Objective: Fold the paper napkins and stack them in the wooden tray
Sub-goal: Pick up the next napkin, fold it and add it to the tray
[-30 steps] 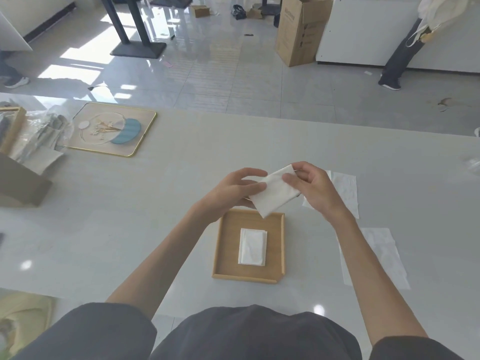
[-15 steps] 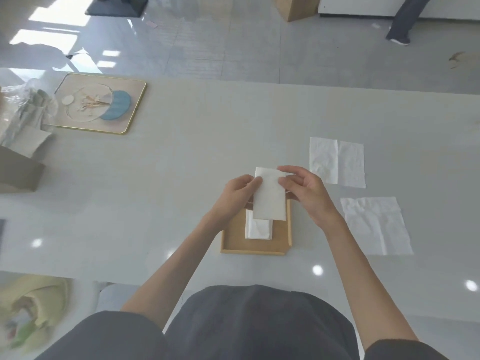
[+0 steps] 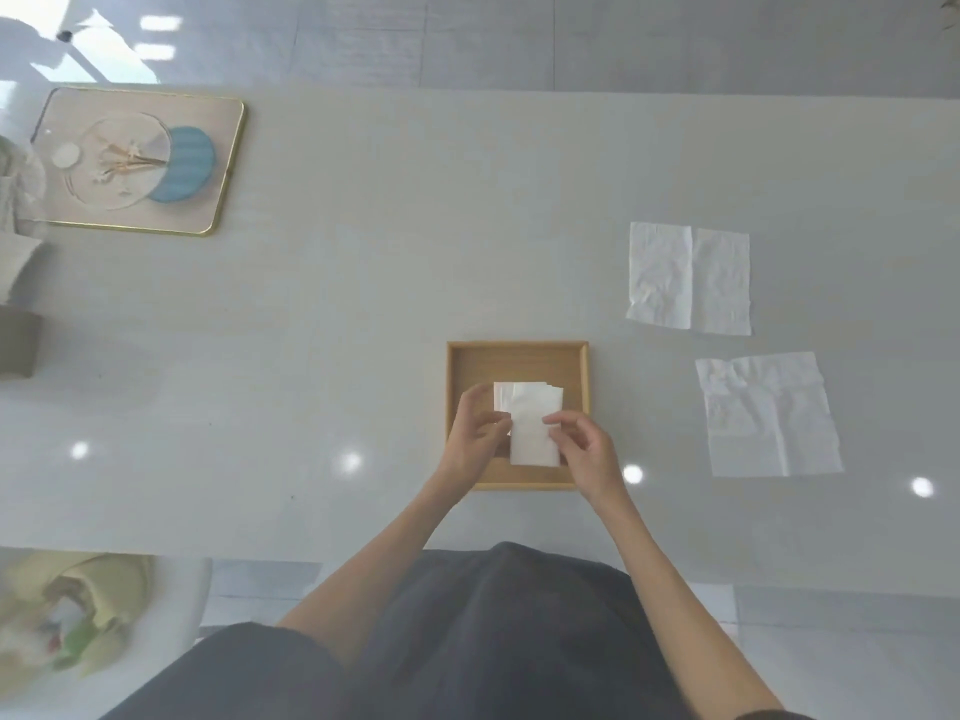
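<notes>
A square wooden tray [image 3: 517, 354] sits on the pale table in front of me. A folded white napkin [image 3: 532, 433] is low inside the tray, lying over an earlier folded napkin [image 3: 501, 396] whose left edge shows beneath it. My left hand [image 3: 475, 439] pinches the top napkin's left edge. From the other side my right hand [image 3: 587, 454] holds its right edge with the fingertips. Two unfolded napkins lie flat to the right of the tray, one farther back [image 3: 688, 278] and one nearer [image 3: 766, 413].
A gold-rimmed tray [image 3: 228, 163] with a glass dish and a blue piece stands at the far left. Crumpled plastic and a box edge [image 3: 18, 335] sit at the left border. A yellow-green bag [image 3: 78, 610] lies below the table's near edge.
Both hands have brought the folded napkin down from above the tray onto the napkin lying in it. The camera has tilted further down toward the table.
</notes>
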`<action>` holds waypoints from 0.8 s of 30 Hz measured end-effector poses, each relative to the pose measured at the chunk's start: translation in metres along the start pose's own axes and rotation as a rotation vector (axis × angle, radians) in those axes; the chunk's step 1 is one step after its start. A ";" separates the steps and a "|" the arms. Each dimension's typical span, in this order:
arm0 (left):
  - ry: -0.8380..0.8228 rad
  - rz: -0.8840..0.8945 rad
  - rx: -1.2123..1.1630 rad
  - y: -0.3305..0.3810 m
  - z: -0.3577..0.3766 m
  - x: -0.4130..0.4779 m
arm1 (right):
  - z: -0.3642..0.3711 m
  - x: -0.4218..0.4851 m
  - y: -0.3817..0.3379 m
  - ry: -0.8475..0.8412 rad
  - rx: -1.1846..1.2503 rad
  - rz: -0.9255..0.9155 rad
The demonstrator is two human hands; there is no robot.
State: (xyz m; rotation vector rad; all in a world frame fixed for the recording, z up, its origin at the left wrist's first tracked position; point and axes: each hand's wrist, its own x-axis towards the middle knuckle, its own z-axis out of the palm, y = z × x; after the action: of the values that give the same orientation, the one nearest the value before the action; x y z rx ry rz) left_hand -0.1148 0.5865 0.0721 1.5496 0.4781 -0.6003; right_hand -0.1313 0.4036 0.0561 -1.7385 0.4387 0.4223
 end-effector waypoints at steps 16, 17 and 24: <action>-0.207 0.122 0.546 -0.047 -0.011 0.051 | 0.016 0.039 0.031 -0.254 -0.505 -0.053; -0.233 0.130 0.559 -0.049 -0.012 0.052 | 0.015 0.040 0.032 -0.258 -0.505 -0.056; -0.303 0.104 0.669 -0.055 -0.014 0.064 | 0.012 0.046 0.036 -0.287 -0.540 -0.054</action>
State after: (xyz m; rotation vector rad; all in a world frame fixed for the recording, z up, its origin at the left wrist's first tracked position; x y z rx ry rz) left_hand -0.0992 0.6003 -0.0104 2.0471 -0.0518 -0.9568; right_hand -0.1107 0.4050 0.0005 -2.1576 0.0683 0.7921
